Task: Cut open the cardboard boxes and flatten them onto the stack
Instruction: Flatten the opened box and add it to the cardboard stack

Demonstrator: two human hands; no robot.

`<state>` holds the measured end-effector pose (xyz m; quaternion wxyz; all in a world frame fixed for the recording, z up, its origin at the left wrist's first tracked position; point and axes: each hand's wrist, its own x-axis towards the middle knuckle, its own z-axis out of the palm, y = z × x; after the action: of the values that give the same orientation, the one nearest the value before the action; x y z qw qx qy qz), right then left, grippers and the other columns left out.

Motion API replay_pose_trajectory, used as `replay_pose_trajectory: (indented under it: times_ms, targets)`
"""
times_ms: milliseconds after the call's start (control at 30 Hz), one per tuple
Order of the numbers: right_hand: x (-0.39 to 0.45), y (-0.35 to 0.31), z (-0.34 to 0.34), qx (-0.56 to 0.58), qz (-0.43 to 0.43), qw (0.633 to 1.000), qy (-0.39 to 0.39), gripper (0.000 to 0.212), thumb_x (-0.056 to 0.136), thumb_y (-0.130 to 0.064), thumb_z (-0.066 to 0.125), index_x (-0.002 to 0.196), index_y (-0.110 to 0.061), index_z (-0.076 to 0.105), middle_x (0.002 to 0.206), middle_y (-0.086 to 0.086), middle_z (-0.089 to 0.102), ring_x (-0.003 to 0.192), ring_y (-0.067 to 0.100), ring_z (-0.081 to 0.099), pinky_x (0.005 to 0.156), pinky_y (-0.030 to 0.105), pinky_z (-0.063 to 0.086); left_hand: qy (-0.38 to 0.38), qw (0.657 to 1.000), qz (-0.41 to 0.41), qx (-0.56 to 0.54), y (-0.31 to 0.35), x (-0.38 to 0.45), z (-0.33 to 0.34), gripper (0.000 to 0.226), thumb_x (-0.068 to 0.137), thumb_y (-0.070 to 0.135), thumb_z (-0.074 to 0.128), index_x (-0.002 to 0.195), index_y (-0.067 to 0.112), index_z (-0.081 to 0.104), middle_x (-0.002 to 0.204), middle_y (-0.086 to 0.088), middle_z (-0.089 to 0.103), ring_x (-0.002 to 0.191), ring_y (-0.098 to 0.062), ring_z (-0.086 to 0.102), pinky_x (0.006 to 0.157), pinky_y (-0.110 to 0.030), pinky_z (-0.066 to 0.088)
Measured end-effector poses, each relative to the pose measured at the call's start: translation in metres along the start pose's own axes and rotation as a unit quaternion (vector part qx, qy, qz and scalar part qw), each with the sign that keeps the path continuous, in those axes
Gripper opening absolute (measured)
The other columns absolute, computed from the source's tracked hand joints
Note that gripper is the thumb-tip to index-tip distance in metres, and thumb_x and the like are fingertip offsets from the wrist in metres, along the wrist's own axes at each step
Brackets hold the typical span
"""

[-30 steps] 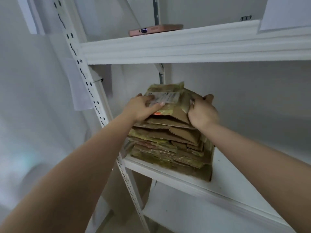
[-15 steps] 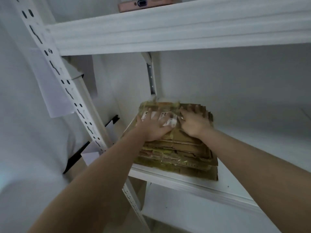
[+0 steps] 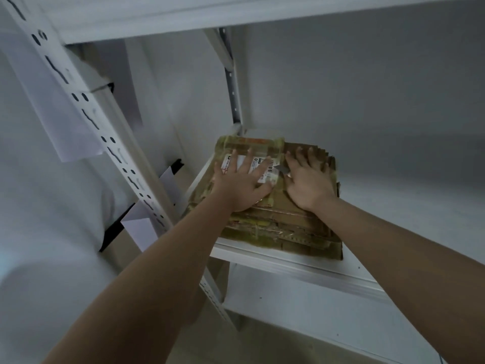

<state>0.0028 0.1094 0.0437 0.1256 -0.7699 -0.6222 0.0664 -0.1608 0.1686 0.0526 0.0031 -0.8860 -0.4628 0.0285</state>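
Cardboard stack point(image 3: 283, 227) lies on the white shelf point(image 3: 301, 266), now pressed lower than a second ago; left hand point(image 3: 240, 185) and right hand point(image 3: 309, 185) spread flat on top. Grey wall point(image 3: 367, 101) behind.

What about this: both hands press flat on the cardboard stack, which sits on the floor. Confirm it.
Not quite. In the head view the left hand and right hand do press flat on the stack, fingers straight, but the stack sits on a white shelf, not on the floor.
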Motion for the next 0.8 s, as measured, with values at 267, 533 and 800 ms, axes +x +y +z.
replay_pose_trajectory:
  times_ms: [267, 533, 800]
  targets:
    - [-0.015, 0.023, -0.038, 0.186, -0.034, 0.971, 0.148, 0.038, 0.1, -0.022, 0.038, 0.135, -0.01, 0.047, 0.131, 0.013, 0.054, 0.126, 0.034, 0.044, 0.1, 0.042, 0.041, -0.044, 0.999, 0.006, 0.01, -0.001, -0.002, -0.03, 0.068, 0.091, 0.07, 0.016, 0.15, 0.044, -0.007, 0.16, 0.002, -0.018, 0.147, -0.034, -0.013, 0.113, -0.064, -0.006]
    - [-0.06, 0.066, -0.061, 0.071, 0.132, 0.976, 0.155, 0.011, 0.095, -0.02, 0.044, 0.093, -0.009, 0.046, 0.08, 0.007, 0.053, 0.068, 0.027, 0.05, 0.057, 0.029, 0.037, 0.126, 0.991, 0.036, -0.009, 0.04, -0.033, -0.067, 0.035, 0.097, 0.021, 0.038, 0.126, 0.018, 0.057, 0.123, -0.01, 0.061, 0.115, -0.03, 0.053, 0.104, -0.048, 0.037]
    - [-0.131, 0.158, -0.086, 0.121, 0.164, 0.978, 0.033, 0.025, 0.084, -0.033, 0.06, 0.076, -0.01, 0.056, 0.066, 0.003, 0.055, 0.06, 0.021, 0.053, 0.054, 0.025, 0.037, 0.243, 0.969, -0.03, 0.019, 0.131, -0.075, -0.076, 0.044, 0.097, 0.025, 0.038, 0.139, 0.013, 0.047, 0.147, -0.011, 0.044, 0.139, -0.031, 0.031, 0.112, -0.054, 0.02]
